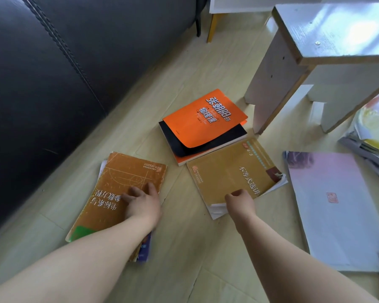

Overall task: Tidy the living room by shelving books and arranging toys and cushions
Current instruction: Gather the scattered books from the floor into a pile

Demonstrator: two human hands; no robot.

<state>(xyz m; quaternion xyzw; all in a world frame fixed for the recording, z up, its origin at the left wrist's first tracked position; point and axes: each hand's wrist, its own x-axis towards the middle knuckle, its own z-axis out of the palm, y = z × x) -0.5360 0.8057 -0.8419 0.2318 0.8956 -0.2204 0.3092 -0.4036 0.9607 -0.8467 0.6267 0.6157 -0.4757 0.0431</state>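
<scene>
Books lie scattered on the pale wooden floor. My left hand (141, 202) rests flat, fingers spread, on a brown textbook (118, 182) that tops a small pile beside the sofa. My right hand (241, 203) pinches the near edge of a tan textbook (230, 171), thumb on the cover and fingers under it, with loose white pages showing beneath. Behind both sits an orange book (204, 118), its cover curling up over a black page. A large pale pink and white folder (333, 206) lies flat at the right.
A black leather sofa (42, 84) fills the left side. A white shelf unit (315, 51) stands at the upper right with a heap of colourful papers (372, 132) beside it. A yellow furniture leg (212, 27) stands at the back.
</scene>
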